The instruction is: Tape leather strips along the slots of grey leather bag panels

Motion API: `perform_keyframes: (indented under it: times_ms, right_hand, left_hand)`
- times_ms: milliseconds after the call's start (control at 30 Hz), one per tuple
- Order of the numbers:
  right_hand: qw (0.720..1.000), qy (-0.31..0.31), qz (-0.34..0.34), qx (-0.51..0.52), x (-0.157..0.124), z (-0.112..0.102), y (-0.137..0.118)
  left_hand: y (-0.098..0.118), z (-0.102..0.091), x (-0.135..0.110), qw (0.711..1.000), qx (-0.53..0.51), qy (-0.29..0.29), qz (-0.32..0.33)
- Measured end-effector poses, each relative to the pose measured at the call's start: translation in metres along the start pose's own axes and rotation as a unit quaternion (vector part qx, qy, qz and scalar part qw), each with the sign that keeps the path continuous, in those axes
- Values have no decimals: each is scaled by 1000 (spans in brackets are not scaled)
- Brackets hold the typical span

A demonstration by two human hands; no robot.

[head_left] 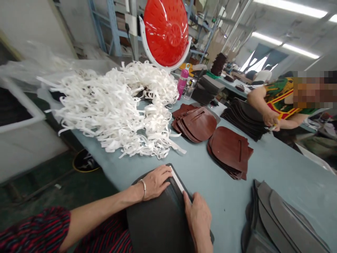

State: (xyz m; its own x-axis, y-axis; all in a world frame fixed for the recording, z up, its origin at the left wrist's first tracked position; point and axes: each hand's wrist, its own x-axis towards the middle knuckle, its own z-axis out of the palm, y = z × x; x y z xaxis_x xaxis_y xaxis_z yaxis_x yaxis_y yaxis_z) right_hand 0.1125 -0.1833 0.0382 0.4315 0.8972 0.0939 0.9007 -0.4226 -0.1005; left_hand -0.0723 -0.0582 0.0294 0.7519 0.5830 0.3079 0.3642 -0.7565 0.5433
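Note:
A dark grey leather piece (158,218) lies at the table's near edge, in front of me. A narrow white strip (177,181) runs along its right edge. My left hand (156,182) rests flat on the piece with its fingers stretched out, the fingertips touching the upper end of the strip. My right hand (198,218) lies lower on the same edge, with its thumb and forefinger pressed on the strip's near end.
A big heap of white strips (118,105) covers the table's left. Two stacks of brown leather pieces (197,123) (229,149) lie in the middle, grey pieces (279,221) at near right. Another person's hands (271,118) work at black stacks (244,117). A red fan (166,31) and bottles (182,81) stand behind.

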Motion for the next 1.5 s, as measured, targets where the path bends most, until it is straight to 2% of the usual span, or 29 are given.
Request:
perform_keyframes:
  times_ms: [167,267,367,433,567,700,833,933,1033,1133,1233,1400,1500]
  right_hand:
    - [988,39,-100,112,33,11,-35]
    - [981,47,-137,128,49,23,-59]
    - [977,59,-164,124,53,33,-72]
    - [976,62,-178,111,46,35,-70]
    - [976,65,-193,71,12,28,-41]
    - [971,92,-219,12,-39,14,18]
    - [968,91,-234,-7,-83,3,73]
    - [970,89,-228,-8,-101,1,92]
    - [974,80,-211,-8,-107,-1,95]
    - [977,86,-197,-3,-103,-7,91]
    - [983,77,-168,6,-85,-14,75]
    - [984,64,-162,21,-35,-5,8]
    - [984,71,-160,-4,-29,7,-14]
  left_hand:
    - [-1,-1,-1,1000,3,-6,-5]
    - [1,-2,0,999,21,-5,-27]
    - [5,-3,2,997,67,-19,-24]
    - [8,-4,4,994,96,-37,-19]
    - [10,-4,7,989,132,-58,-21]
    - [10,-4,7,988,141,-58,-22]
    - [11,-4,6,988,144,-56,-23]
    - [12,-3,5,989,140,-49,-22]
    - [11,-3,5,990,130,-44,-16]
    - [10,-3,4,992,119,-40,-11]
    - [8,-1,3,992,119,-43,7]
    - [5,3,0,990,111,-55,60]
    - [4,2,1,990,109,-61,61]
